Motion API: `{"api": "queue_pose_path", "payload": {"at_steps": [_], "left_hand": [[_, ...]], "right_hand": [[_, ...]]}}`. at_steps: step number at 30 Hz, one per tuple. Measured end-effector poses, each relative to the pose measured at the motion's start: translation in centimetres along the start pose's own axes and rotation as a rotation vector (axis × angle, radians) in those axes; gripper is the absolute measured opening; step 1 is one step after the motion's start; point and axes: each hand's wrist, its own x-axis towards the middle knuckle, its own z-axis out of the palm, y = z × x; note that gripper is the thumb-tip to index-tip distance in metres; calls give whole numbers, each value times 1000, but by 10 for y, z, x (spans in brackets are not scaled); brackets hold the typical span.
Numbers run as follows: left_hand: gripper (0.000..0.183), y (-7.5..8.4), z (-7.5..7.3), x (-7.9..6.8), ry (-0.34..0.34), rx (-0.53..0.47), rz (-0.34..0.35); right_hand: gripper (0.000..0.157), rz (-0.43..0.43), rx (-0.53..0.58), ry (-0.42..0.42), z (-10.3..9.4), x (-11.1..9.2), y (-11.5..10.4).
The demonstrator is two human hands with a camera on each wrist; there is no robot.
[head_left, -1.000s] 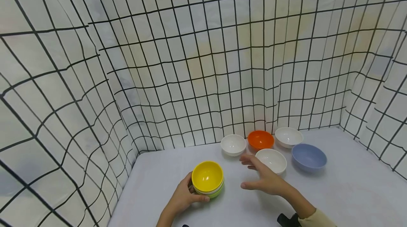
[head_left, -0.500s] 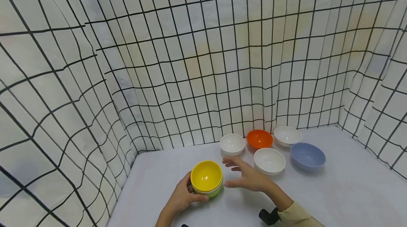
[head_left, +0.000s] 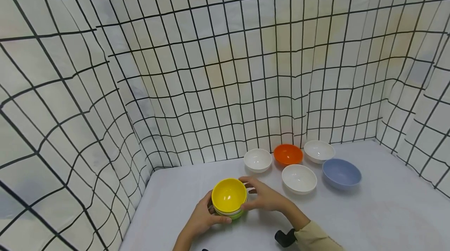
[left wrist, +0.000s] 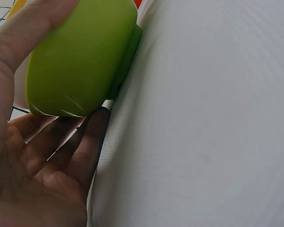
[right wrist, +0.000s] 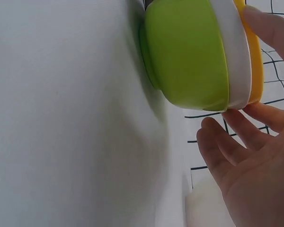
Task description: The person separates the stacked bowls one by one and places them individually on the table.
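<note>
A stack of three bowls stands on the white cloth: yellow bowl [head_left: 229, 195] on top, white bowl [right wrist: 234, 52] in the middle, green bowl [right wrist: 189, 56] at the bottom. My left hand [head_left: 202, 216] grips the stack from the left, its thumb across the green bowl's near side in the left wrist view and its fingers round the far side. From the right, my right hand [head_left: 263, 196] holds the yellow bowl near its rim, thumb at the near side and fingers at the far side. Its lower fingers hang apart from the green bowl.
Behind and right of the stack sit separate bowls: a white bowl [head_left: 258, 161], an orange bowl [head_left: 288, 155], another white bowl [head_left: 319, 152], a nearer white bowl [head_left: 299, 179] and a wide blue bowl [head_left: 341, 174]. Grid-patterned cloth walls [head_left: 225, 87] enclose the table [head_left: 386, 212].
My right hand has moved left from beside the nearer white bowl to the stack and now touches the yellow bowl. My left hand and the bowls stay in place.
</note>
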Motion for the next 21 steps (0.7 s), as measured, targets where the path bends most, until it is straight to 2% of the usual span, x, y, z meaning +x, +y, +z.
{"api": "queue_pose_path", "payload": {"at_steps": [9, 21], "left_hand": [[108, 1, 1, 0, 5, 11, -5], [107, 2, 1, -1, 13, 25, -4]], "right_hand": [[92, 25, 35, -26, 8, 8, 4], [107, 78, 42, 9, 19, 11, 5]]}}
